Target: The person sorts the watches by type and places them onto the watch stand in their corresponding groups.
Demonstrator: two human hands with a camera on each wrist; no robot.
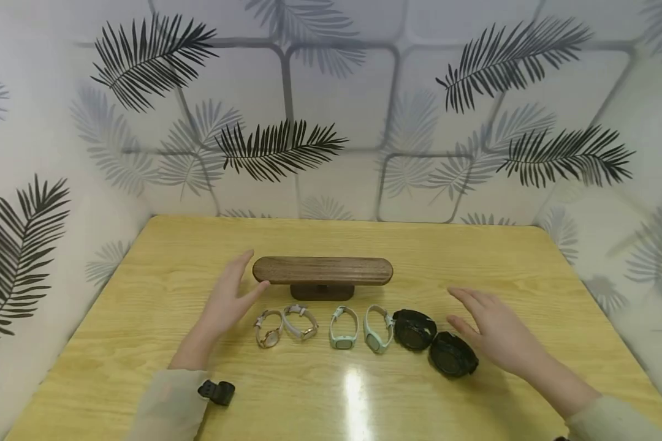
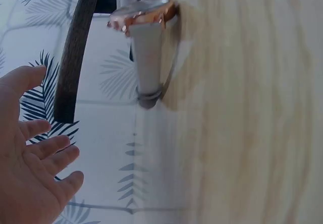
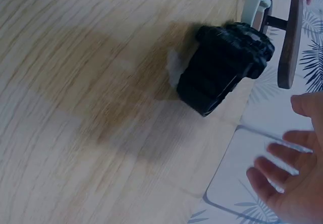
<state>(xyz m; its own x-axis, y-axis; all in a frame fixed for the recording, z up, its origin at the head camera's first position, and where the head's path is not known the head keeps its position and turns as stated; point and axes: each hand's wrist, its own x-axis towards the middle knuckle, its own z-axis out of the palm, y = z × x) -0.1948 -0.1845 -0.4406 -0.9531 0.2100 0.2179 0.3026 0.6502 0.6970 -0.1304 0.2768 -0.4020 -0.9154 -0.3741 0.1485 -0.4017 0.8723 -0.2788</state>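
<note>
Toward the far side of the counter [image 1: 276, 398], a dark wooden T-bar stand [image 1: 322, 270] rises upright behind two pale-strapped watches [image 1: 271, 339], two mint-green watches [image 1: 344, 343] and two black watches [image 1: 452, 355]. The left hand [image 1: 226, 303], fingers spread and holding nothing, is at the bar's left end; contact cannot be told. The right hand [image 1: 496, 334], fingers relaxed and equally unladen, is just beside the outer black watch. A careless left-hand nudge could tip the stand; a low right-hand sweep could shove the black pair into the neighbouring mint-green watch.

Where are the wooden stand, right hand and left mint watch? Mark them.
Wooden stand [image 1: 322, 271]: head view, its bar's middle.
Right hand [image 1: 495, 331]: head view, its back.
Left mint watch [image 1: 344, 344]: head view, its face.
</note>
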